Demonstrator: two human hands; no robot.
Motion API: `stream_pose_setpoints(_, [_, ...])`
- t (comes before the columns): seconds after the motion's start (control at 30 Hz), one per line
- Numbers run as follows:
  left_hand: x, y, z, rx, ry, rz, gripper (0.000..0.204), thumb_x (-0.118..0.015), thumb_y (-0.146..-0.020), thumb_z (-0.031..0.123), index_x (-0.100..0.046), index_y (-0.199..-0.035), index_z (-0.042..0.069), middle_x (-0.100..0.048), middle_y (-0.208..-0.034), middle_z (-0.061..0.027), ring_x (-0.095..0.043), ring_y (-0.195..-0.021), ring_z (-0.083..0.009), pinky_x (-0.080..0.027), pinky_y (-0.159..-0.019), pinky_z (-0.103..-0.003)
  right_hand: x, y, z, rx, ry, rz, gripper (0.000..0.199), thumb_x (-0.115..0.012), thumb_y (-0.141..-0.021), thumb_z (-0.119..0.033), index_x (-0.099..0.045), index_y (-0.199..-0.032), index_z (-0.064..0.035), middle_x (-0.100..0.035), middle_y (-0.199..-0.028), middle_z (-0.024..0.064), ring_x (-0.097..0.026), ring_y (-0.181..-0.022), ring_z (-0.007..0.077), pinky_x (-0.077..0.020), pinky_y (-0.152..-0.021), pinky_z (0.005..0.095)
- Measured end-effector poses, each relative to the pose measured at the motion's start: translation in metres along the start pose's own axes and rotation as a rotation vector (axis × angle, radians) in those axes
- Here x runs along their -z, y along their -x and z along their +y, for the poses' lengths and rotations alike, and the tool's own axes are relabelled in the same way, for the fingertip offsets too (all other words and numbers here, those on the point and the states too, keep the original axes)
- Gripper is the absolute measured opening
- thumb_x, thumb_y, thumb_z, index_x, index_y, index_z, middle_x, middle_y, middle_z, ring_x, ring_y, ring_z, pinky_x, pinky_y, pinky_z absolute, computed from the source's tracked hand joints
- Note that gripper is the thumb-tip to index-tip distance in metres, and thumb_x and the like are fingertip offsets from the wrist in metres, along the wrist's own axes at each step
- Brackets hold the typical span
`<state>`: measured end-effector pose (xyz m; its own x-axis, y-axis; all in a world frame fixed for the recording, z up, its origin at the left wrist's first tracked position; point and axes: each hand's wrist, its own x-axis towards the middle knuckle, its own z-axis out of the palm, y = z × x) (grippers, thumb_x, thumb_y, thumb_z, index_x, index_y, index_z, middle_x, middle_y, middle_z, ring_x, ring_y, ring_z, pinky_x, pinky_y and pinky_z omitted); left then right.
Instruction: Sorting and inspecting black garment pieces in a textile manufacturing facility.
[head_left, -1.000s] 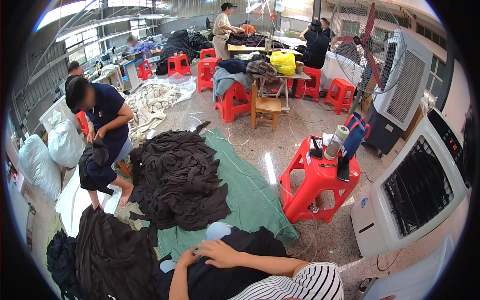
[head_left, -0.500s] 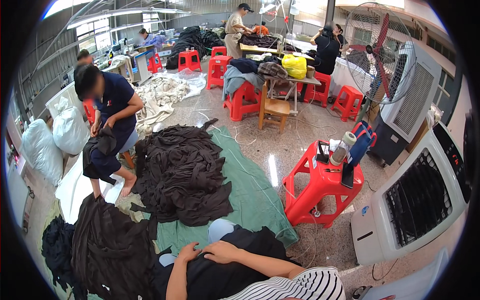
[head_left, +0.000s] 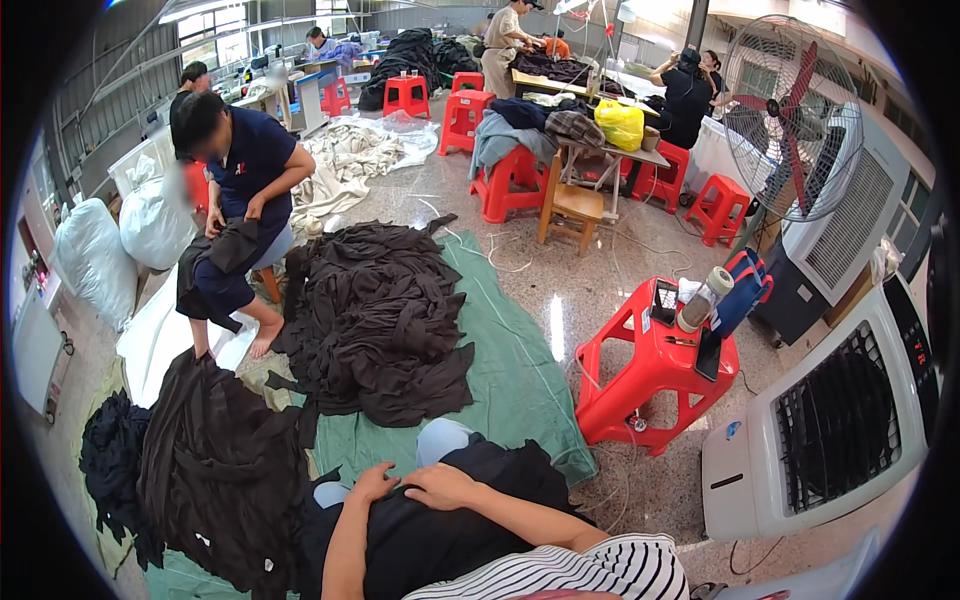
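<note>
Black cloth (head_left: 400,545) lies over my lap, with pale blue trouser knees showing beyond it. My left hand (head_left: 374,483) rests on its far edge, fingers loosely bent and slightly apart, holding nothing that I can see. Close beside it on the right, my right hand (head_left: 442,488) lies over the cloth with its fingers stretched toward the left hand. Some of the fingertips are hidden against the cloth. To my left spreads a heap of dark brown cloth (head_left: 215,470), and a larger dark pile (head_left: 375,320) lies ahead on a green sheet (head_left: 505,390).
A person in navy (head_left: 245,170) bends over dark cloth at the left. On the right stand a red stool (head_left: 650,385) carrying a bottle (head_left: 706,298), a white air cooler (head_left: 800,430) and a large fan (head_left: 785,105). White sacks (head_left: 92,262) sit far left.
The view has shifted slightly, so the surroundings sit farther right and a little lower or higher. My hands stay on the black cloth. The person in navy still handles dark cloth.
</note>
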<state>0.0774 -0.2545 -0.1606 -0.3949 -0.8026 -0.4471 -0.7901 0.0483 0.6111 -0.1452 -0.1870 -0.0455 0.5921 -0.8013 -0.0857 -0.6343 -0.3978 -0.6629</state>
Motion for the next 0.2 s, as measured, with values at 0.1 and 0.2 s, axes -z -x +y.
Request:
stream_pose_setpoints(0.1, [0.0014,0.0016,0.0037,0.023,0.002,-0.009,0.056,-0.068,-0.085,0.036,-0.057,-0.132,0.008,-0.07,-0.108,-0.0181,-0.066,-0.102,-0.0334,-0.051,-0.09,-0.042,-0.0004,0.0006,0.0001,-0.003,-0.008,-0.006,0.034,-0.051,-0.097,-0.031,-0.062,-0.117,-0.0054,-0.066,-0.108,0.0167,-0.061,-0.105,0.0347,-0.0443,-0.095,0.0446])
stream_pose_setpoints(0.2, [0.003,0.0053,0.0048,0.007,-0.021,0.008,0.056,-0.067,-0.085,0.036,-0.057,-0.133,0.009,-0.069,-0.112,-0.0183,-0.067,-0.102,-0.0328,-0.051,-0.091,-0.042,-0.0007,0.0001,-0.0001,-0.002,-0.019,-0.004,0.034,-0.051,-0.097,-0.031,-0.062,-0.117,-0.0057,-0.066,-0.109,0.017,-0.061,-0.106,0.0345,-0.0443,-0.095,0.0445])
